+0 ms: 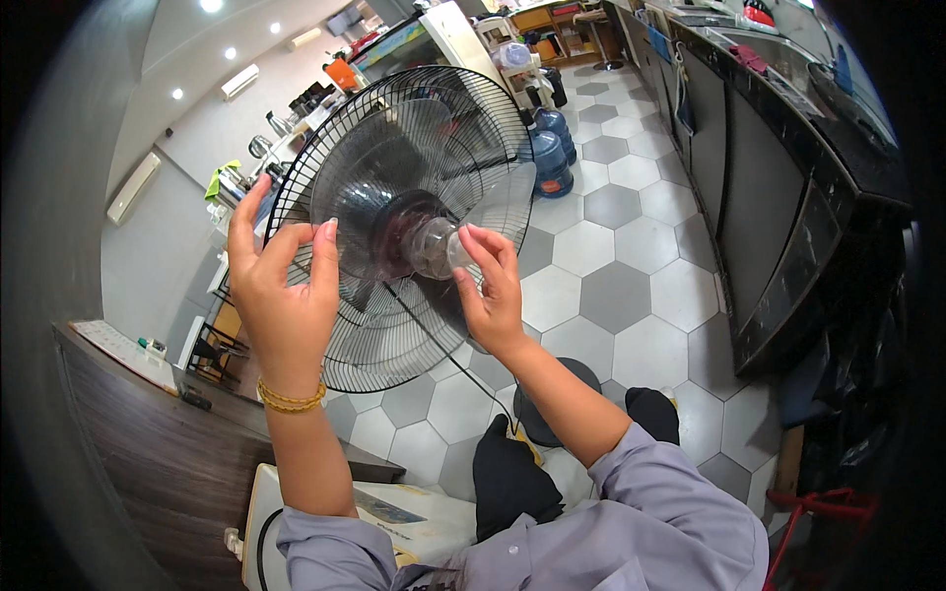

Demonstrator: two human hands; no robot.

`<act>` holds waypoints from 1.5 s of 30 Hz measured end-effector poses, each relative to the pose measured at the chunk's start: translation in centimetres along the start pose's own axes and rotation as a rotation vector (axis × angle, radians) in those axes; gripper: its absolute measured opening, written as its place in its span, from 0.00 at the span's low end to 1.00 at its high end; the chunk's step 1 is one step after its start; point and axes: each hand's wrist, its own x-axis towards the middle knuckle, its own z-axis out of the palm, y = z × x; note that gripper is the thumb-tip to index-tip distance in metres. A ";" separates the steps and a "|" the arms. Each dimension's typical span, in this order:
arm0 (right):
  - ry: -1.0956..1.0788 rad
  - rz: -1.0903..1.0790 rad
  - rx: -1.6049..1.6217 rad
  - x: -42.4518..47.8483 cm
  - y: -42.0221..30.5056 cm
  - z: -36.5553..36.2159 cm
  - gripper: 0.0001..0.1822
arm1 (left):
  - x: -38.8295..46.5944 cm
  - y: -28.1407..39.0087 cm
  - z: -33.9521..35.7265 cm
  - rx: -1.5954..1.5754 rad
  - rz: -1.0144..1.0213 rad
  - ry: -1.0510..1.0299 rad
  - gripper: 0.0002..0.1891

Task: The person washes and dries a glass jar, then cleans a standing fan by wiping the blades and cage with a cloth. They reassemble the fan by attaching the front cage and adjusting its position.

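A pedestal fan with translucent blades (380, 151) and a round black wire guard (392, 380) stands before me, its face tilted upward. At its centre is a clear plastic hub (429, 247). My right hand (491, 292) pinches a small translucent cap (458, 251) at the hub between thumb and fingers. My left hand (288, 295) is raised at the guard's left side, fingers spread and thumb near the index finger, with nothing visible in it. A yellow braided bracelet circles that wrist. The fan's dark cable runs down towards the round black base (558, 399).
Blue water bottles (550, 162) stand on the hexagon-tiled floor behind the fan. A dark counter with a sink (768, 48) runs along the right. At lower left are a wood-look panel (162, 458) and a pale box (429, 517); a red metal frame (820, 502) is at lower right.
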 end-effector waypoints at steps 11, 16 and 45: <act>-0.040 0.063 -0.101 1.0 0.5 -1.7 0.18 | -0.4 0.0 -0.2 -0.104 -0.016 -0.043 0.07; -0.107 0.124 -0.110 1.7 -0.4 -1.9 0.13 | -0.3 -0.1 -0.3 -0.119 -0.014 -0.040 0.07; -0.078 -0.120 -0.216 1.3 -0.4 -1.8 0.15 | -0.4 -0.5 -0.1 -0.098 0.001 -0.030 0.09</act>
